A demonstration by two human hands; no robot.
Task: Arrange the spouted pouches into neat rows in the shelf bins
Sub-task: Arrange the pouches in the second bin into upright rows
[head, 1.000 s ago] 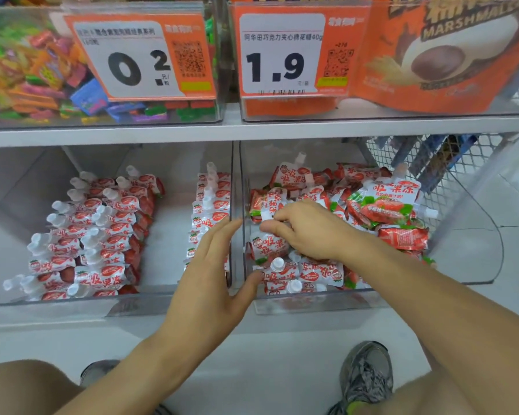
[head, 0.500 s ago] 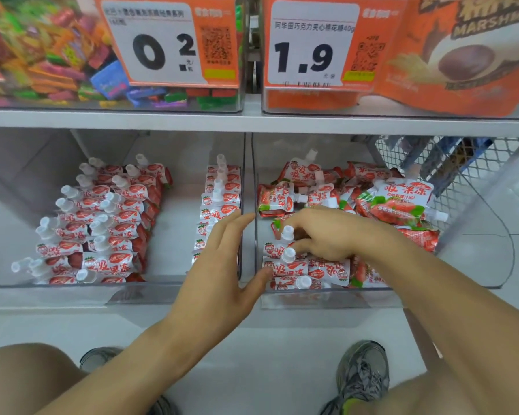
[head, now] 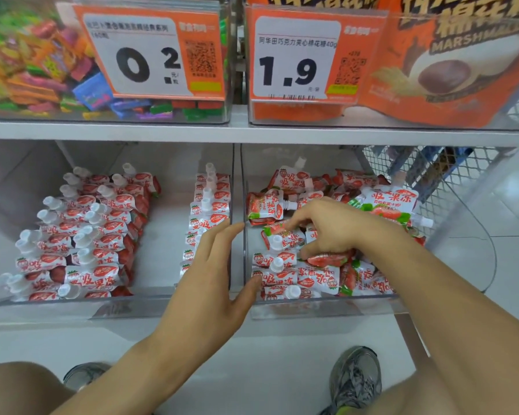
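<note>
Pouches are the whole business in the single head view: small red-and-white spouted jelly pouches with white screw caps (head: 277, 259) are lying in two clear plastic shelf bins. The right hand (head: 333, 226) is reaching into the clear right-hand bin (head: 327, 307), palm down, fingers curled over the jumbled heap; its fingertips are pressing on a red pouch (head: 327, 260) just beneath them, and whether they are actually pinching it I cannot tell. Directly toward the person from that hand, a short column of pouches is lying flat with caps pointing the same way, probably the start of a row. Beyond the hand and off to its far side the pouches are lying crossed and tilted, unsorted.

The left hand (head: 213, 280) is spread wide and holding nothing, its fingers fanned in front of the divider where the two bins meet, thumb tip touching the front corner of the right bin, likely steadying it while the other hand is sorting.

Outward from the left hand, the clear left-hand bin (head: 126, 305) is holding tidy overlapping rows, plus one narrow column just beyond the left fingertips.

Judging by this, the left bin looks nearly finished and the right bin is hardly begun.
</note>
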